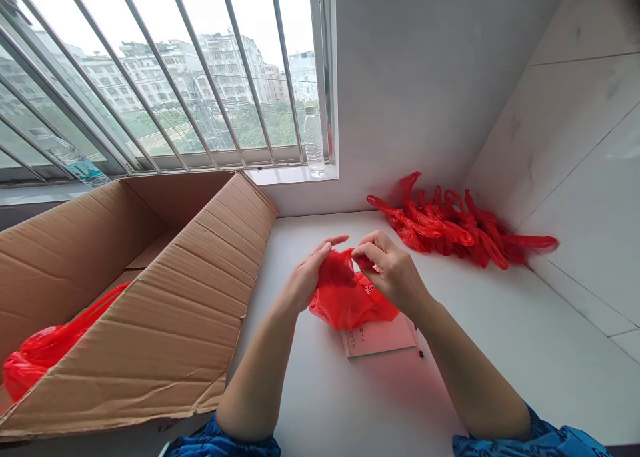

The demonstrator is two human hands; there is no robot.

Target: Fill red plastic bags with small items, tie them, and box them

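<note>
Both my hands hold one red plastic bag (345, 297) above a white counter (500, 337). My left hand (307, 277) grips the bag's left top edge, fingers curled round it. My right hand (393, 270) pinches the bag's right top edge. The bag hangs bunched over a small white box or card (380, 340) lying flat on the counter, partly hidden by the bag. A small dark object (421, 354) lies at that card's right corner.
A pile of several red plastic bags (450, 227) lies at the back right against the wall. A large open cardboard box (165, 290) stands on the left with a filled red bag (45, 350) inside. A clear water bottle (313, 140) stands on the barred window's sill.
</note>
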